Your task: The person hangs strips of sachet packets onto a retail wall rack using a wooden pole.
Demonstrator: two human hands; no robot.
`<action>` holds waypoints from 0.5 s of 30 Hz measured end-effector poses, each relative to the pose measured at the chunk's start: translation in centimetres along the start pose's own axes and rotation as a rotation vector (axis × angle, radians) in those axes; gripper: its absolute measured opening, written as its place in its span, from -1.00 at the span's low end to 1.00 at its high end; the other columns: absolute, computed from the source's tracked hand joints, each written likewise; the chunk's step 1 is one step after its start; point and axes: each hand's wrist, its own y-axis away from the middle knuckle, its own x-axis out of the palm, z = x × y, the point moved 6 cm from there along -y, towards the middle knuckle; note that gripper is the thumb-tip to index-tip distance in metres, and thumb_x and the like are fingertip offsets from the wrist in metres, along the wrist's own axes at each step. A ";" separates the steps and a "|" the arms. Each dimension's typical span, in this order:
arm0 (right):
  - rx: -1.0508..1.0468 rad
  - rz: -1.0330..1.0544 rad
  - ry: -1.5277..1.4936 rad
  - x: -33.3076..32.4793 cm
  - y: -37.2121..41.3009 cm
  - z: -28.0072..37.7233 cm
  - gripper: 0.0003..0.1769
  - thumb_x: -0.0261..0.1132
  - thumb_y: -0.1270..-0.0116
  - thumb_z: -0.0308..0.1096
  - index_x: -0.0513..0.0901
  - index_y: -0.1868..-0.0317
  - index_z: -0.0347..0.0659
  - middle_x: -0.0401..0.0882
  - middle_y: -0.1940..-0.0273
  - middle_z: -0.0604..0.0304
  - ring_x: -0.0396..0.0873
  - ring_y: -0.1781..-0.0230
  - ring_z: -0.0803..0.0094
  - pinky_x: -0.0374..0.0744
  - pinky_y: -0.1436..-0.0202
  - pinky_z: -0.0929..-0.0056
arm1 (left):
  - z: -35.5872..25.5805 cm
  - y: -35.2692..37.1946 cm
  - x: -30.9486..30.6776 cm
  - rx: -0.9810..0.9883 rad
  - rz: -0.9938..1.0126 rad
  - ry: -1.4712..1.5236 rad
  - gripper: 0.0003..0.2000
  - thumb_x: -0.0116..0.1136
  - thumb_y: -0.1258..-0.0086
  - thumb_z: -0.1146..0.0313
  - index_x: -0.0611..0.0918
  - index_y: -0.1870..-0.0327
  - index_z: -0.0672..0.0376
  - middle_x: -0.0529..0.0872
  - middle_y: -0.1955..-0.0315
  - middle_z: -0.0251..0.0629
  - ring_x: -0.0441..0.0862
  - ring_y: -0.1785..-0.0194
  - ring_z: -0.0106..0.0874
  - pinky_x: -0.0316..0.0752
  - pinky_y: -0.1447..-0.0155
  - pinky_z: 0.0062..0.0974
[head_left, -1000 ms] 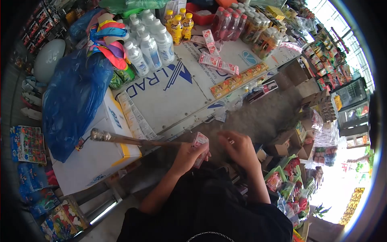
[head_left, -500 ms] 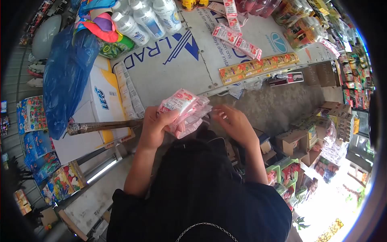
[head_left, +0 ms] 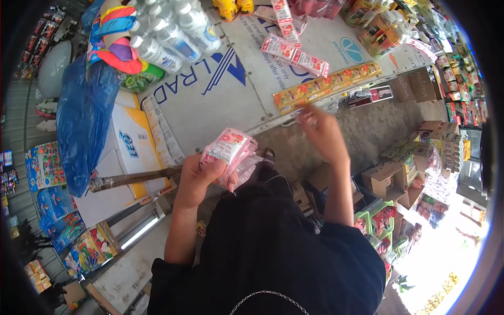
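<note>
A folded stack of pink and white sachets point(head_left: 229, 149) is held in my left hand point(head_left: 198, 176), the thumb pressed across its front. My right hand point(head_left: 321, 128) is raised off to the right, near the table's front edge and just below a strip of yellow sachets point(head_left: 328, 86). Its fingers are bent and blurred, and whether they hold anything is unclear. On the grey tabletop point(head_left: 210, 113), beyond the yellow strip, lie strips of red and white sachets point(head_left: 296, 55).
Bottles in clear wrap point(head_left: 170, 39) stand at the back left, beside a blue plastic bag point(head_left: 86, 121) and a white and yellow carton point(head_left: 123, 139). A wooden stick point(head_left: 131, 179) juts in from the left. Open cardboard boxes point(head_left: 386, 176) and green baskets point(head_left: 380, 218) sit at the right.
My right hand has moved away from the stack, up and to the right, toward the table edge. My left hand still holds the stack, slightly lower in view. The camera view has shifted a little.
</note>
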 end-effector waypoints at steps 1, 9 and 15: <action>-0.044 -0.099 0.050 -1.0 -1.1 -0.5 -0.71 0.28 -0.44 -0.33 0.67 -0.10 -0.26 0.74 0.23 0.06 0.73 0.15 0.25 0.61 0.02 0.35 | -0.2 0.3 -0.3 -0.009 -0.019 -0.001 -0.66 0.09 -0.59 0.25 0.69 0.33 0.36 0.72 0.48 -0.19 0.66 0.45 -0.47 0.55 0.33 -0.49; -0.196 -0.278 0.542 -3.2 -8.6 -5.7 -0.37 0.40 -0.34 -0.10 0.52 -0.37 -0.08 0.57 -0.20 0.01 0.46 -0.29 -0.01 0.37 -0.34 -0.02 | -5.1 2.9 -1.5 0.106 0.036 0.120 -0.70 0.20 -0.38 0.30 0.67 0.47 0.38 0.69 0.66 -0.11 0.61 0.68 -0.37 0.55 0.51 -0.45; -0.126 -0.363 0.657 -3.7 -10.8 -8.4 -0.25 0.46 -0.24 -0.05 0.46 -0.44 0.08 0.53 -0.26 0.06 0.45 -0.32 0.02 0.31 -0.40 -0.08 | -7.8 4.8 -1.0 0.236 -0.050 0.241 -0.77 0.15 -0.15 0.42 0.57 0.66 0.40 0.59 0.82 -0.16 0.50 0.82 -0.38 0.55 0.57 -0.46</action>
